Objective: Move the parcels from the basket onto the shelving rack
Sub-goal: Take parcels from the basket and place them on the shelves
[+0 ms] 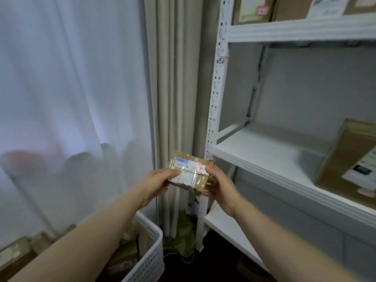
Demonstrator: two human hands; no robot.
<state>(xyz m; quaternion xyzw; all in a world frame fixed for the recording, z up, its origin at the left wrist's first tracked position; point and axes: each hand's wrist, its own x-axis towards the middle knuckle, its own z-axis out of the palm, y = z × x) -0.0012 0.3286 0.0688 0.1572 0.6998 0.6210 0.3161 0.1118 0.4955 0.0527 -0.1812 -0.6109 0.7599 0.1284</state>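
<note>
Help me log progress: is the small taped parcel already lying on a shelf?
No, the left hand and right hand hold the small taped parcel in the air, short of the shelving rack.

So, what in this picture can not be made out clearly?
1. Label on the parcel, head view: print blurred, partly covered by thumbs of the left hand and right hand.
2. Contents of the basket, head view: hidden by the left arm, cut off by the bottom edge.
3. Box on the shelf, head view: cut off by the right edge.
4. Shapes behind the curtain, head view: blurred by the fabric.
</note>
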